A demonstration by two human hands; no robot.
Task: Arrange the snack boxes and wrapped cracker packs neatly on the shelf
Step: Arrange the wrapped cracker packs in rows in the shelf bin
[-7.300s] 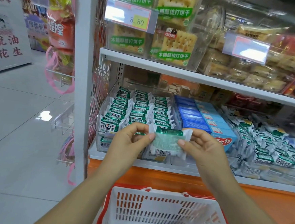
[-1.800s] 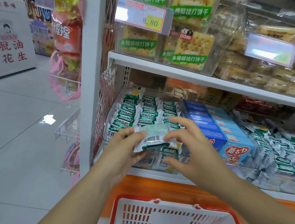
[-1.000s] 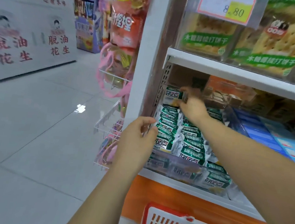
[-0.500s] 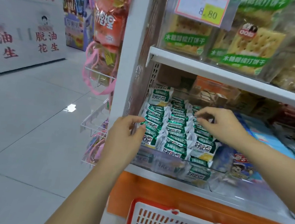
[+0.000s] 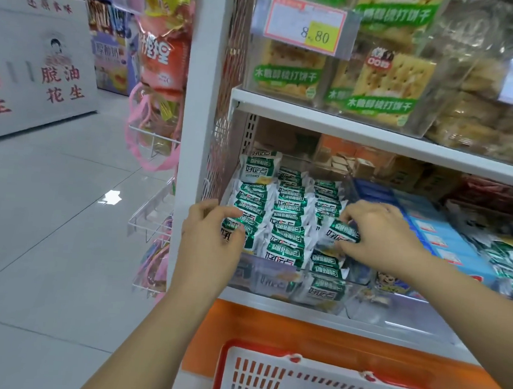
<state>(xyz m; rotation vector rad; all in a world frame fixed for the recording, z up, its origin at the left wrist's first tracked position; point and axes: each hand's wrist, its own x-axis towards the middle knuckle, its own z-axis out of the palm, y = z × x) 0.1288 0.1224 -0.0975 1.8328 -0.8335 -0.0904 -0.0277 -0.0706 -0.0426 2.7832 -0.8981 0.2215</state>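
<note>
Green-and-white wrapped cracker packs (image 5: 286, 224) fill three rows in a clear bin on the lower shelf (image 5: 374, 323). One pack (image 5: 259, 167) stands upright at the back of the left row. My left hand (image 5: 210, 243) curls round the front pack of the left row (image 5: 240, 233). My right hand (image 5: 378, 234) pinches a pack (image 5: 342, 233) at the front of the right row. Blue snack boxes (image 5: 436, 236) lie in a row just right of the bin.
A white basket with red rim (image 5: 320, 383) hangs below the shelf. Above, an upper shelf (image 5: 376, 133) carries clear cracker boxes (image 5: 383, 87) and a price tag (image 5: 305, 26). A white upright post (image 5: 201, 98) and hanging snack bags (image 5: 163, 55) stand left. More green packs (image 5: 508, 260) lie far right.
My right hand placed a pack upright at the back of the left row, then drew forward to the right row's front pack. My left hand closed onto the front left pack.
</note>
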